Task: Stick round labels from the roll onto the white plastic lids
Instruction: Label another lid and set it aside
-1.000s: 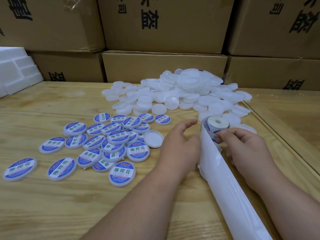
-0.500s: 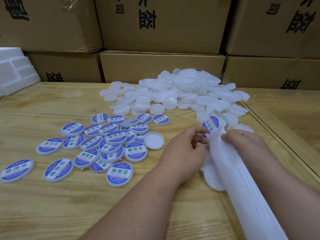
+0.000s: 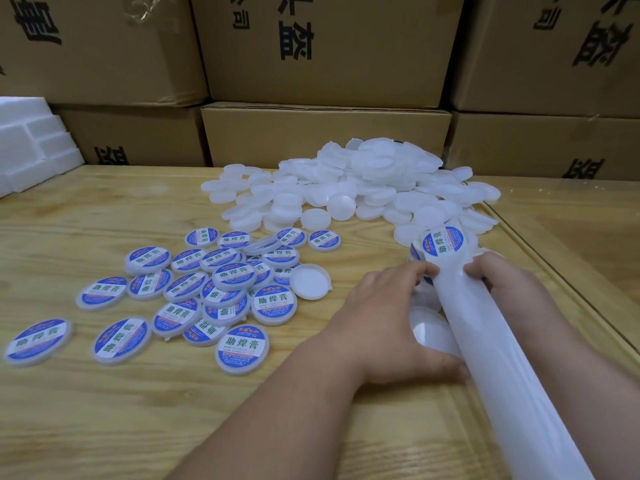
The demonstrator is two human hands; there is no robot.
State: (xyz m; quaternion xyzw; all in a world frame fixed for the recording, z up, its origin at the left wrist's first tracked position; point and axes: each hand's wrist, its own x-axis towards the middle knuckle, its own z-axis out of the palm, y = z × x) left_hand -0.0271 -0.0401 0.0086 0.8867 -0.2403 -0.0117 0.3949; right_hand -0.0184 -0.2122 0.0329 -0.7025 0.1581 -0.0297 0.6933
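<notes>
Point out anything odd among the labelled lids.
One unlabelled lid lies upside down, rim up, at the right edge of the labelled lids. Those lie loosely overlapped, some tilted on others; none looks damaged.

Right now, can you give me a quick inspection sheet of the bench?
Surface: wooden table.
Job's things: heap of plain lids at the back; labelled lids spread at left; one plain lid beside them; next label showing on the backing strip.
Clutter: nothing seen.
Grippers: left hand and right hand both pinch the strip.
Cables: nothing seen.
Surroundings: cardboard boxes, white foam.
</notes>
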